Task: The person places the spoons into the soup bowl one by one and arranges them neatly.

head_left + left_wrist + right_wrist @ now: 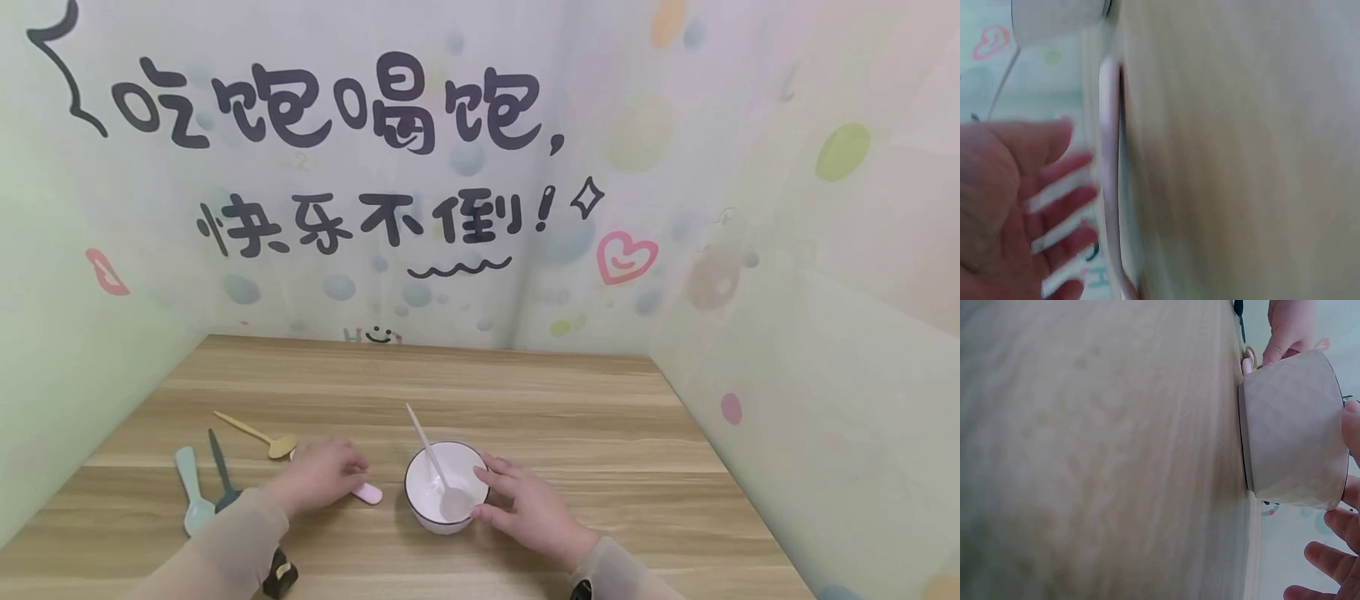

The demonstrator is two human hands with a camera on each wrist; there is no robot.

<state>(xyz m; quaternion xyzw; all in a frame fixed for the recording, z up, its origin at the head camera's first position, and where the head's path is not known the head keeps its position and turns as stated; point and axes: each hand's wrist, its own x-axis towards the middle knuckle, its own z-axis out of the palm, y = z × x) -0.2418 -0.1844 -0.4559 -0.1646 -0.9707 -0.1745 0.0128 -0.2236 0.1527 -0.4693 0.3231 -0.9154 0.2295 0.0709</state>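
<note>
My left hand [322,471] hovers over a pink spoon [367,493] lying on the table, whose other end is mostly hidden by the hand in the head view. In the left wrist view the fingers [1069,206] are extended and apart from the pink handle [1110,144]. A white bowl [450,462] with a dark rim stands upright, holding a pale spoon [427,442] that leans with its handle over the far rim. At the bowl's right side, my right hand [528,504] touches the rim with thumb and fingertips; its other fingers [1329,559] spread loosely.
On the left of the wooden table [600,433] lie a yellow spoon [255,433], a dark green spoon [219,458] and a light blue-green spoon [191,492], the last two close to my left sleeve [217,550]. Printed cloth walls [780,333] enclose the table's back and sides.
</note>
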